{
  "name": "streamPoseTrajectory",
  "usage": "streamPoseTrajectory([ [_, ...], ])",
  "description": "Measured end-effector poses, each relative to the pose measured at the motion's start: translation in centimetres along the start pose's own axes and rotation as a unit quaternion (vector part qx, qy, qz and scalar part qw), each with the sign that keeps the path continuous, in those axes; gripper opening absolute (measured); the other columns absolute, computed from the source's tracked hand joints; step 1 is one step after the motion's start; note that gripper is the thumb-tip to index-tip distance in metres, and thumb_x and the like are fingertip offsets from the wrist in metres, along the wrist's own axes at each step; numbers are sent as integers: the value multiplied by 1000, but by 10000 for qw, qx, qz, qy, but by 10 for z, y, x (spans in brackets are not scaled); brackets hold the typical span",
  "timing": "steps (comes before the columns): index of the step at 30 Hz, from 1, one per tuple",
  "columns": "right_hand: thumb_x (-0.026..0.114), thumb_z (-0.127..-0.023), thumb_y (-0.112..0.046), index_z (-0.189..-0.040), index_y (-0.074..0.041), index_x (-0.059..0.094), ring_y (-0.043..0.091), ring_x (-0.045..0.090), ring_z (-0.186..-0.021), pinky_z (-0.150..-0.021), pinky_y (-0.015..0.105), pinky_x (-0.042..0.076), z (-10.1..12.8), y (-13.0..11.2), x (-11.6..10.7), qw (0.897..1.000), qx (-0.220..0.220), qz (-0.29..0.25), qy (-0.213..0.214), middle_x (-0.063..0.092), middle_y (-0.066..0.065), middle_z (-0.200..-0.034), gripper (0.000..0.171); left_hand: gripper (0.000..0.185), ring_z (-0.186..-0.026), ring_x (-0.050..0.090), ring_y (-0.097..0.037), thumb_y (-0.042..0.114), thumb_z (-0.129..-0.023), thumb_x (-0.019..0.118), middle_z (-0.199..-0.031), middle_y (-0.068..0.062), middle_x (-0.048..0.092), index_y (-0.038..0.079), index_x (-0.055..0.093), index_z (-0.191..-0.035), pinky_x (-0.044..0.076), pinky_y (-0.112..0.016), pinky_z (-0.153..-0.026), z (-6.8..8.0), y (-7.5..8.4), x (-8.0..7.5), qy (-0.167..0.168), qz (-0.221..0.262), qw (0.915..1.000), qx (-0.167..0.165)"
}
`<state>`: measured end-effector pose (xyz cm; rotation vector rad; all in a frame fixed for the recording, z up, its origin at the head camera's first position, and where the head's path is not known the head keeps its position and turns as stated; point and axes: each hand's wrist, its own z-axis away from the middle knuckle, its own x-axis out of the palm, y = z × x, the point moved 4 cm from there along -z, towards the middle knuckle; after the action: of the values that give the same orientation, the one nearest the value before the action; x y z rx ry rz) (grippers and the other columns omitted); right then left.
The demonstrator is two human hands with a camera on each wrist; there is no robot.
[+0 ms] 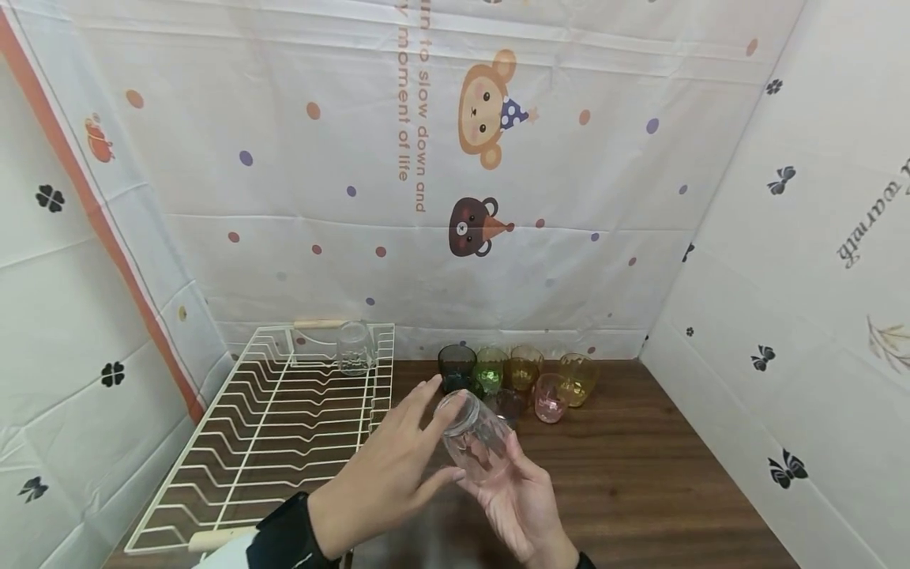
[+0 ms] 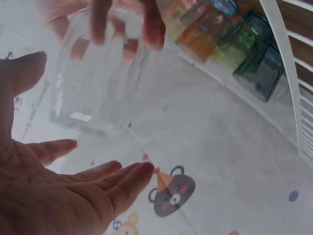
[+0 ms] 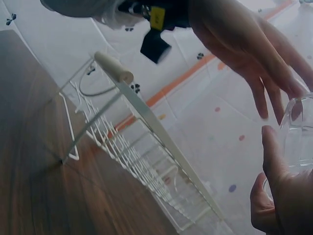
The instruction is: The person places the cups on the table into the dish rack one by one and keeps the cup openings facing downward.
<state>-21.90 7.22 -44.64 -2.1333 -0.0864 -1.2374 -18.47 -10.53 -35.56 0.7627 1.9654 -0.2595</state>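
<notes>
Clear glass (image 1: pixel 475 437): tilted, above the worktop (image 1: pixel 640 474), cradled in the curled fingers of the right hand (image 1: pixel 522 506). Left hand (image 1: pixel 387 474): fingers straight, tips touching the glass rim. Wire dish rack (image 1: pixel 270 435): left, one upturned glass (image 1: pixel 355 347). Coloured tumblers (image 1: pixel 519 375): clustered behind.

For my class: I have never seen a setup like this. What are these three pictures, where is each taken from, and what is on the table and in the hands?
No machine here: a person works with bare hands, wearing three cameras. The head view looks down at a wooden table; each wrist view looks at one hand's work. The right hand holds a clear glass, and the left hand touches it with straight fingers. On the table lie a white wire dish rack, with another clear glass upturned in it, and a cluster of coloured glasses by the back wall.
</notes>
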Motion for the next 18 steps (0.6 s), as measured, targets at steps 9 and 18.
streamPoseTrajectory([
  [9,10,-118,-34,-161,-14,43,23,56,-144,-117,39,52,-2,14,11,9987,161,-181,-444,56,9,-160,58,80,-94,63,-12,32,-100,74,-140,-14,52,31,32,-167,59,-30,-79,0,4,7,-125,1288,9914,-171],
  [18,10,-118,-36,-160,-16,42,23,58,-143,-112,35,55,0,18,12,9990,260,-134,-328,57,9,-157,57,74,-74,47,-1,36,-99,73,-133,-13,52,31,37,-163,47,-22,-65,3,5,3,-98,1465,9890,-182],
])
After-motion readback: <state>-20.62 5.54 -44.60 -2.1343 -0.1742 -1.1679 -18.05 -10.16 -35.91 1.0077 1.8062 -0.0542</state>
